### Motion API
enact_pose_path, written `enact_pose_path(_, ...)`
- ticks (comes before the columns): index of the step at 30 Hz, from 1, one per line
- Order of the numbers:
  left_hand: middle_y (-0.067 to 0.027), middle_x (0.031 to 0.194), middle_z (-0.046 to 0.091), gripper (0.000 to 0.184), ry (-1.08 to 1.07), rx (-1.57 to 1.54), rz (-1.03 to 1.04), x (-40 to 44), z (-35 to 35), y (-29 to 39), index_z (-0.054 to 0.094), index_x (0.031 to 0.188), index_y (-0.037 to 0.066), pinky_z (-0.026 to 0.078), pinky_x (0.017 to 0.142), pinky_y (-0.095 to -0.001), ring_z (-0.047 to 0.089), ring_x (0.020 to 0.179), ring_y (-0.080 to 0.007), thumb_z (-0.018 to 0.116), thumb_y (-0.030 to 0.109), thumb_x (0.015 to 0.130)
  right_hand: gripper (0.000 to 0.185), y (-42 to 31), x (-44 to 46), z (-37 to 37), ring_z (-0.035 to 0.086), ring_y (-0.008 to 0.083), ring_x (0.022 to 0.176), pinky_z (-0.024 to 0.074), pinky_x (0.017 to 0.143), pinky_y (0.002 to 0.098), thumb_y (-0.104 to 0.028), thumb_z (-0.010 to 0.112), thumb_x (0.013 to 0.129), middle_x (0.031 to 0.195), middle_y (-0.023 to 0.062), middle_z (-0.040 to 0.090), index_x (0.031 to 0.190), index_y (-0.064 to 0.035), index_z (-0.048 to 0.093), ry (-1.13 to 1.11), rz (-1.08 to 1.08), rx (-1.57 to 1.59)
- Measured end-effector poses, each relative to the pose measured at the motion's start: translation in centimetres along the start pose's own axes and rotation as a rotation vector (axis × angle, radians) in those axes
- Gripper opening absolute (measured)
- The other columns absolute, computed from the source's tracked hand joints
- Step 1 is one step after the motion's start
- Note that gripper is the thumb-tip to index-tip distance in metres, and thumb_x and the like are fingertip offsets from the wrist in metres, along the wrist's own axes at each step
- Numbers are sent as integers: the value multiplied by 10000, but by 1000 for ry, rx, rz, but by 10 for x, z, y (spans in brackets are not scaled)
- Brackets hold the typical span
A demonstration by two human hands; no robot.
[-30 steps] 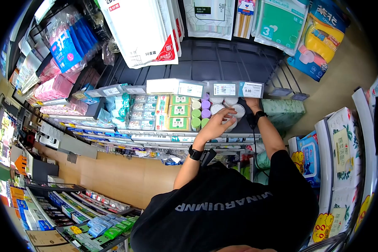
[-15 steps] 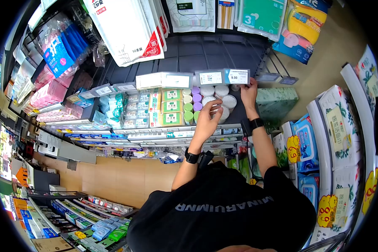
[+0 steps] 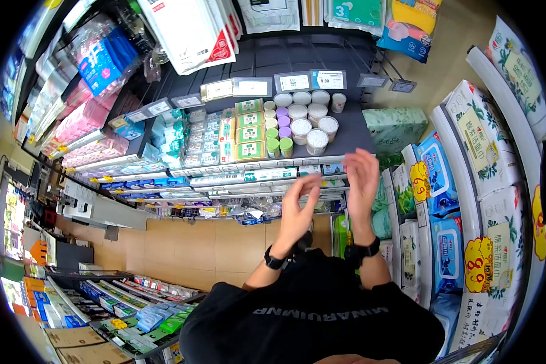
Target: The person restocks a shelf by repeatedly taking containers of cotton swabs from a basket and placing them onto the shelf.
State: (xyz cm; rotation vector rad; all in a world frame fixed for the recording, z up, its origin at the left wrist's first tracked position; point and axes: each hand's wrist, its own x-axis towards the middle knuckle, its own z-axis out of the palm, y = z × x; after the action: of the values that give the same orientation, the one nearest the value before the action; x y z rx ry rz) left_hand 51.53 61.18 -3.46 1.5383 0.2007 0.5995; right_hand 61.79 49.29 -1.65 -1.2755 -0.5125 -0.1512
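My left hand [image 3: 297, 209] is in front of the shelf edge, its fingers bent and apart with nothing in them. To its right, my right hand [image 3: 362, 188] is raised with the fingers stretched out, also holding nothing. Beyond both hands, several round white-lidded tubs [image 3: 316, 142] stand upright in rows on the dark shelf [image 3: 352, 134]. One white tub [image 3: 338, 103] stands at the right end of the back row. Small containers with green lids [image 3: 273, 147] and purple lids [image 3: 283, 122] line up left of the tubs.
Green-and-yellow boxes [image 3: 249, 134] are stacked left of the small containers. Price tags [image 3: 328, 79] hang above the shelf. A pale green box [image 3: 394, 128] sits to the right. Blue wipes packs [image 3: 438, 170] fill the side shelf. Below runs a tiled floor [image 3: 182, 249].
Both hands have drawn back from the tubs toward my body. The white tubs now show in full, the rightmost one in the back row included.
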Motion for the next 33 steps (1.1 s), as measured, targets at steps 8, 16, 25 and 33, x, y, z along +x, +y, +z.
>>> enact_pose_path(8, -152, 1356, 647, 297, -56, -89, -42, -101, -19, 13, 582, 1348, -45, 488, 1070, -351, 644, 1248, -223, 550, 26, 1061, 414, -44, -93, -26, 665, 175, 977, 523, 863, 301, -39, 582, 1038, 1248, 149, 634, 1427, -10, 445, -31, 106, 105)
enact_pose_path(16, -156, 1387, 627, 349, -84, 170, 163, -133, -8, 41, 622, 1346, -20, 541, 990, -346, 666, 1222, -253, 616, 14, 999, 394, -95, -137, -69, 663, 169, 974, 513, 852, 304, -45, 583, 1024, 1236, 140, 649, 1404, 4, 493, -102, 181, 82)
enact_pose_path(25, -134, 1421, 618, 342, -382, -328, -165, -163, 2, 56, 595, 1371, 2, 501, 1002, -351, 658, 1249, -258, 525, 176, 1085, 318, -143, -191, -85, 675, 155, 1028, 505, 892, 288, -59, 605, 1020, 1260, 138, 680, 1327, 23, 593, -66, 183, -8)
enact_pose_path(33, -129, 1412, 632, 336, -356, -263, -74, -208, -6, 77, 608, 1362, 13, 505, 1002, -350, 664, 1241, -248, 547, 180, 1077, 321, -174, -251, -84, 677, 171, 1038, 509, 917, 297, -40, 610, 1007, 1289, 131, 670, 1323, 18, 606, -78, 178, -14)
